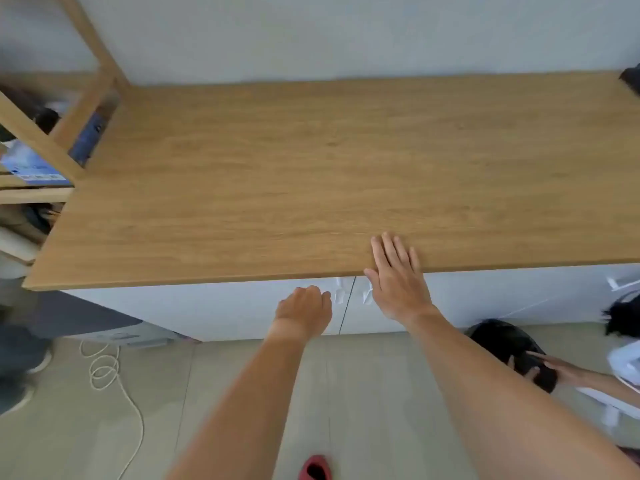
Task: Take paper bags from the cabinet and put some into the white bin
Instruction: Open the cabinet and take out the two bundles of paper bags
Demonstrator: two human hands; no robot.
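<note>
Cabinet (242,306) doors are closed below the wooden table (311,168); I see no bags. My right hand (394,275) rests flat, fingers straight, on the table edge. My left hand (304,313) curls at the door seam; I cannot tell its grip.

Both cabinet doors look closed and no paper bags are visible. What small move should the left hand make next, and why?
Probably hook the left hand's fingers behind the handle of the left cabinet door and pull it open. The hand is already curled right beside that handle, both white doors appear shut, and the right hand lies flat on the wooden top, seemingly as a brace.
</note>
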